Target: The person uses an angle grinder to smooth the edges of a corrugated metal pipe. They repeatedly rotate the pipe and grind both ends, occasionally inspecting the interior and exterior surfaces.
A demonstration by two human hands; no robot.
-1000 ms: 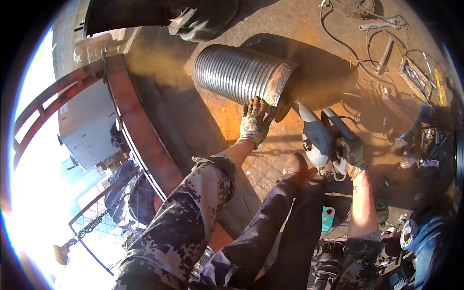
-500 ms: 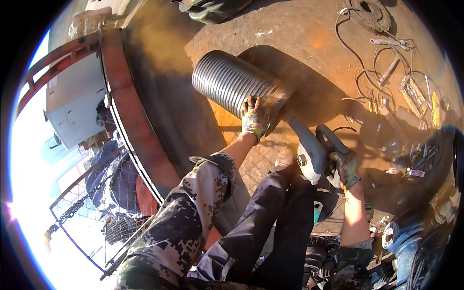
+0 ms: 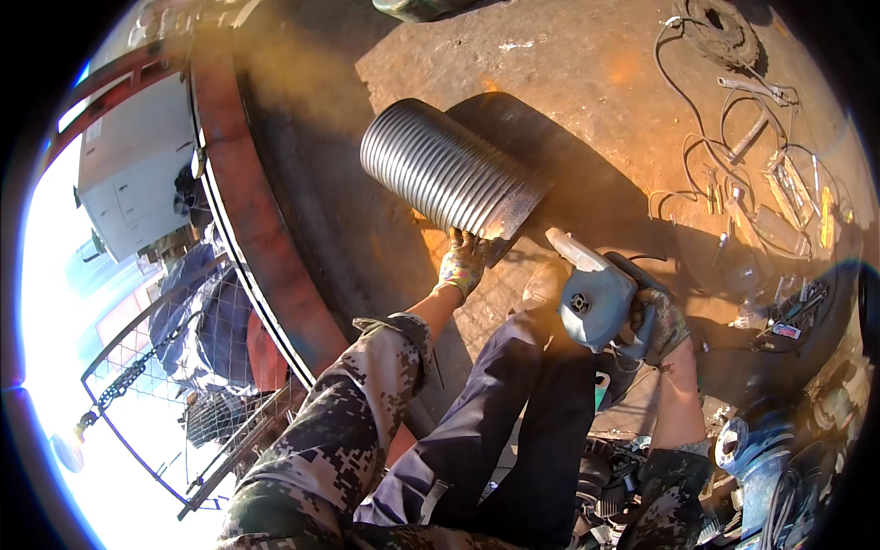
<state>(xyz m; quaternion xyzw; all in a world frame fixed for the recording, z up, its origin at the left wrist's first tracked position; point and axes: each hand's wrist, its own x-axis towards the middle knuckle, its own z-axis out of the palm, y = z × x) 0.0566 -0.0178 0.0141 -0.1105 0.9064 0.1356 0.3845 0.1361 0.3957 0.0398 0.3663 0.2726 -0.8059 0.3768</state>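
A ribbed metal cylinder (image 3: 440, 165) lies on its side on the brown floor, tilted down to the right. My left hand (image 3: 461, 263), in a patterned work glove, has its fingers bent against the cylinder's near lower side, close to the right end. A blue handheld blower (image 3: 596, 307) with a pale nozzle is in my right hand (image 3: 665, 325), also gloved. Its nozzle points up and left, toward the cylinder's right end, without touching it. The fingers of my right hand wrap round the handle, partly hidden by the blower's body.
A red steel beam (image 3: 261, 183) runs along the left, beside a wire mesh gate (image 3: 197, 367). Yellowish dust (image 3: 298, 69) hangs beyond the cylinder. Cables, bars and small tools (image 3: 779, 197) lie at the right, near a worn ring (image 3: 720, 32). Blue machinery (image 3: 761, 463) stands at lower right.
The blower has swung and turned, its broad side now showing and its nozzle lower. My left hand has slid from the cylinder's ribbed side down to its lower edge, near the end.
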